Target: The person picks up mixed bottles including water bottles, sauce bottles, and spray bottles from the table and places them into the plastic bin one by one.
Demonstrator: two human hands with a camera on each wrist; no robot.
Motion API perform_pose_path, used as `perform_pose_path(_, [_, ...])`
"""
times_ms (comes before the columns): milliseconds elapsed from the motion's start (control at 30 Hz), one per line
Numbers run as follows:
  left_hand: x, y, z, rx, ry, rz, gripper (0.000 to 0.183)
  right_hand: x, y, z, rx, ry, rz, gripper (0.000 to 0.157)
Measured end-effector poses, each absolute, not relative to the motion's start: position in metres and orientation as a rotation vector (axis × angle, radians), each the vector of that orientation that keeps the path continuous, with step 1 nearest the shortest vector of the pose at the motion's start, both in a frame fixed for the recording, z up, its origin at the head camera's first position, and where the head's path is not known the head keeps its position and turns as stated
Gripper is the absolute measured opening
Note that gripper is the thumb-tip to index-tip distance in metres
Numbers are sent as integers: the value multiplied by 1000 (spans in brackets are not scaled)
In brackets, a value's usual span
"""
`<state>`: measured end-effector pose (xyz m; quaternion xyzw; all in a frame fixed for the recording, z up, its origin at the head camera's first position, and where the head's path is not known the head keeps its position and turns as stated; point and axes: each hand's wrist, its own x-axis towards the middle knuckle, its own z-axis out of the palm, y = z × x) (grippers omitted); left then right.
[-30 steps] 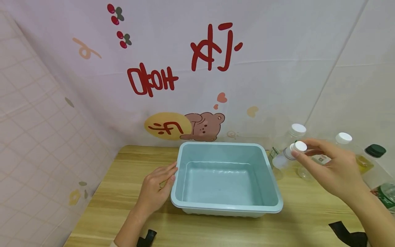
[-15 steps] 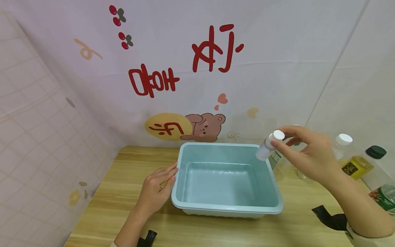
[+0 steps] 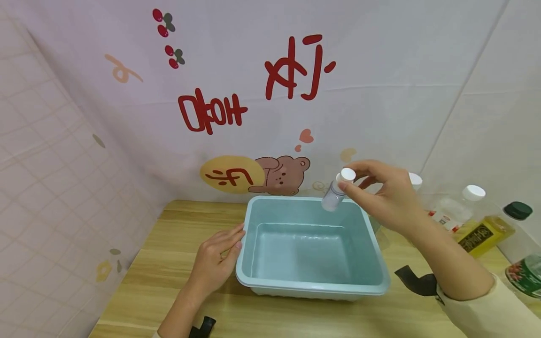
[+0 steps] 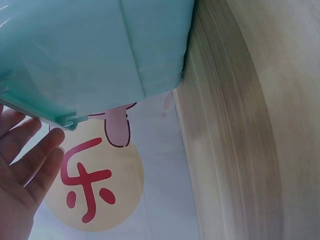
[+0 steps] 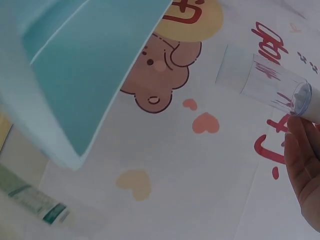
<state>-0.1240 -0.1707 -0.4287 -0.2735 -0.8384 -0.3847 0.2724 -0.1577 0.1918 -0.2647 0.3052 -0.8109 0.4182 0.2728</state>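
A small clear bottle with a white cap [image 3: 332, 198] hangs tilted over the back rim of a light-blue plastic basin [image 3: 313, 283]. My right hand [image 3: 386, 195] pinches it at the cap between thumb and fingers. In the right wrist view the see-through bottle [image 5: 265, 82] points away from the fingertips, its cap partly cut off by the frame. My left hand [image 3: 215, 258] rests its fingers against the basin's left rim. In the left wrist view those fingers [image 4: 47, 150] are fairly straight, touching under the rim's edge. Water-like glints show on the basin's inner floor.
To the right stand a clear bottle with a white cap [image 3: 454, 211], a yellow-liquid bottle with a dark green cap [image 3: 490, 230] and a green-labelled bottle [image 3: 526, 274]. Another white-capped bottle is partly behind the right hand. A printed cloth [image 3: 380, 94] hangs behind the wooden table [image 3: 156, 277].
My right hand has carried the small bottle leftward and up, from among the bottles at the right to over the basin's back rim. The left hand has stayed on the basin.
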Motion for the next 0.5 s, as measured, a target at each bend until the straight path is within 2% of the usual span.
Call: perform_pose_path(500, [-124,-171,-430,-747,-2251,-1047,30,-183,153,-272,832,-2279,1189,22])
